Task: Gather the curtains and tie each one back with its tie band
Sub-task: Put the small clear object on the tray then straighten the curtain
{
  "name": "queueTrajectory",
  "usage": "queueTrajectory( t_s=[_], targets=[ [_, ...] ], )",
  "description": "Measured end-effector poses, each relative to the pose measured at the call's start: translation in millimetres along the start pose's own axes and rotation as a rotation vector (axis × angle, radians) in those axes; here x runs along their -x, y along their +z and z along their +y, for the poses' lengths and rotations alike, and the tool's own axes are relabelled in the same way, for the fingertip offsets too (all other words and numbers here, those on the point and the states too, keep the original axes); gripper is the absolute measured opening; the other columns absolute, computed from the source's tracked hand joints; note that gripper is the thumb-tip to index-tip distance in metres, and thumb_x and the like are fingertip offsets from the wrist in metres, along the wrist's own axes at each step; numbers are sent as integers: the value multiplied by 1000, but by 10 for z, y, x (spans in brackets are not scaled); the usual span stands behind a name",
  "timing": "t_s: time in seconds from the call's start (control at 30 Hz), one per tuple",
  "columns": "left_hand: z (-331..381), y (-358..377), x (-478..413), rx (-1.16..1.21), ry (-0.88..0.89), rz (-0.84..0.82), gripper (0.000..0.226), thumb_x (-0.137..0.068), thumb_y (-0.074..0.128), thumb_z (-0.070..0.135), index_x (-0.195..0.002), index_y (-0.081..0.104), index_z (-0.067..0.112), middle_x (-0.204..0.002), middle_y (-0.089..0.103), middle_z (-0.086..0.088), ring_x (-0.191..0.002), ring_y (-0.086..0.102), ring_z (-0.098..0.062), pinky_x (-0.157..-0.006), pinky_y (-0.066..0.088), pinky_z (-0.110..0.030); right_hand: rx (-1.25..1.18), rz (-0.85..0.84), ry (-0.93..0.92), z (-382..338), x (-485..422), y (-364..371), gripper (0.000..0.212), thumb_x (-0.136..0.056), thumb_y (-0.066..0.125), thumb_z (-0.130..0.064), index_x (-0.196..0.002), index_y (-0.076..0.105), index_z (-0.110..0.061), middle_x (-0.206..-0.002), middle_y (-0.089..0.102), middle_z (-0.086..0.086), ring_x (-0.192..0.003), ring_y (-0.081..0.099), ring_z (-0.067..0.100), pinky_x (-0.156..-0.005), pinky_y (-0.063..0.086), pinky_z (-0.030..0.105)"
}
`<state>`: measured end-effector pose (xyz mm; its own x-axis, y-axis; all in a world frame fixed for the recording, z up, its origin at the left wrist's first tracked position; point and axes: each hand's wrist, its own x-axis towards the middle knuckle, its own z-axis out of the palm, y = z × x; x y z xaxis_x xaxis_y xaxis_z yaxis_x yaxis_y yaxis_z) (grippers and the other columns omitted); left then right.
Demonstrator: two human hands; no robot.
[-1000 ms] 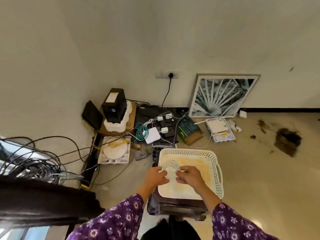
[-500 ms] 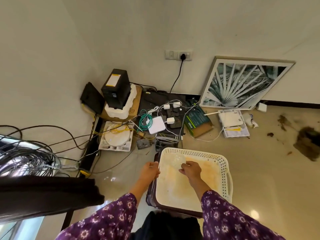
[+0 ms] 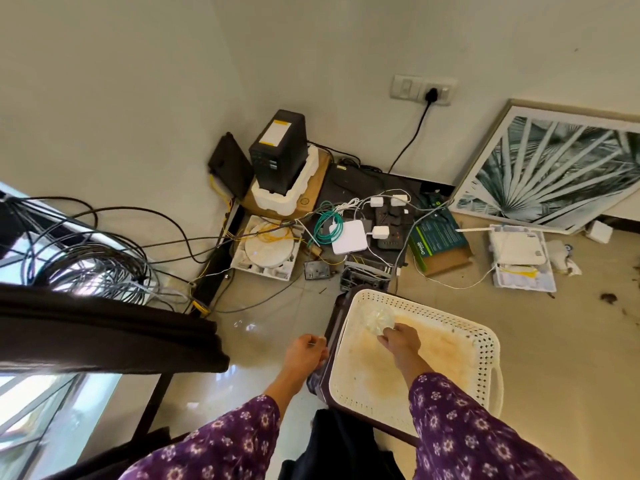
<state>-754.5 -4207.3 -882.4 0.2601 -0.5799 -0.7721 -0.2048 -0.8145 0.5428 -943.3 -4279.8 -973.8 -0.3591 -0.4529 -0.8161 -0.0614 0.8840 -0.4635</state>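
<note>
Left hand [image 3: 308, 351]: withdrawn from white basket [image 3: 486, 362]; grip curled, contents unclear. Right hand [image 3: 400, 341]: grip pinching clear crumpled item [image 3: 375, 318] in basket. Dark curtain [image 3: 104, 327]: bunched far left. Green box [image 3: 440, 237]: lettering illegible.

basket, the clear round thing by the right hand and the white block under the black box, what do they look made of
Basket: cream moulded plastic, matte, going by the punched lattice walls; its floor is stained orange-brown.
Clear round thing: see-through and ribbed, thin plastic or glass, cannot tell which.
White block under the black box: probably expanded polystyrene, from its chunky moulded packing shape.
</note>
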Motion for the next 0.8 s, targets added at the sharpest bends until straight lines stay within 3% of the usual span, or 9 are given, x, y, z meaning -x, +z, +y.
queueTrajectory(
  t_s=[0.07, 0.13, 0.27, 0.37, 0.53, 0.67, 0.8],
  targets=[
    [16, 3, 45, 4, 1, -1, 16, -95, 50, 26, -91, 60, 14, -86, 68, -4, -82, 66, -19, -79, 58, -33, 118, 10, -14, 46, -33, -7, 40, -83, 67, -21, -116, 62, 0, -100, 64, 9, -99, 66, 31, -80, 53, 33],
    [26, -20, 122, 14, 0, 5, 15, -95, 51, 27, -89, 60, 17, -86, 68, -3, -81, 66, -18, -80, 58, -35, 284, 47, -45, 84, -10, -65, 46, -86, 59, -38, -111, 64, 1, -102, 67, 12, -100, 64, 33, -73, 45, 32],
    [35, -162, 359, 98, 14, 24, 15, -94, 51, 24, -90, 62, 15, -85, 70, -2, -85, 68, -21, -83, 57, -37, 376, 91, -134, 74, 630, -213, 34, -90, 54, -30, -83, 68, 1, -86, 71, 16, -81, 66, 33, -67, 48, 31],
    [-68, -320, 601, 227, 6, 73, 16, -93, 51, 21, -93, 63, 10, -88, 71, -7, -82, 68, -20, -81, 57, -35, 493, 40, -279, 202, 1057, -165, 29, -90, 54, -27, -72, 60, -5, -73, 63, 11, -74, 62, 30, -62, 41, 28],
    [-570, -776, 1029, 410, 24, 203, 16, -92, 53, 21, -86, 64, 11, -82, 67, -5, -76, 64, -16, -73, 56, -28, 683, -233, -612, 459, 1716, 388, 13, -89, 58, -19, -82, 64, -10, -84, 63, 7, -88, 60, 27, -70, 36, 26],
    [-1263, -1284, 1585, 566, 16, 361, 22, -90, 53, 19, -69, 58, 19, -76, 63, -4, -75, 61, -16, -69, 55, -26, 919, -506, -781, 750, 2359, 1012, 9, -88, 61, -18, -79, 64, -16, -80, 66, 2, -83, 65, 22, -70, 44, 25],
    [-2264, -1715, 2199, 706, 19, 491, 26, -90, 49, 16, -67, 61, 18, -64, 58, 3, -69, 58, -14, -61, 46, -25, 1084, -697, -913, 1295, 2896, 1588, 19, -84, 65, -25, -66, 62, -23, -71, 69, 2, -74, 68, 23, -73, 53, 36]
  ],
)
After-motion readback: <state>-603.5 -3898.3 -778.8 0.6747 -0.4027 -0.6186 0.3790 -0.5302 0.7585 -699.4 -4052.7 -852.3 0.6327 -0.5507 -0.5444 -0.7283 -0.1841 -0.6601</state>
